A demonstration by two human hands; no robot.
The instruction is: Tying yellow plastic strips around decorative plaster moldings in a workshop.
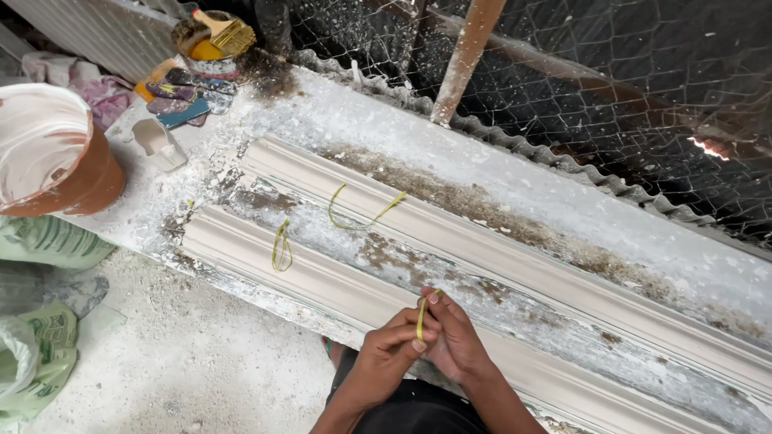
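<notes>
At nine o'clock stands a bucket (48, 153) of white plaster, with a small white scoop (158, 143) beside it and a brush (225, 32) on a tin at eleven. Two loose yellow strips (281, 246) (360, 213) lie on the long plaster moulding (515, 281) covering the bench (498, 173). At six, the left hand (388, 354) and right hand (455, 341) meet, fingers pinching a yellow strip (420, 318) upright between them; it looks light, thin and limp, best pinched by its ends. Wire mesh (627, 96) backs the bench.
</notes>
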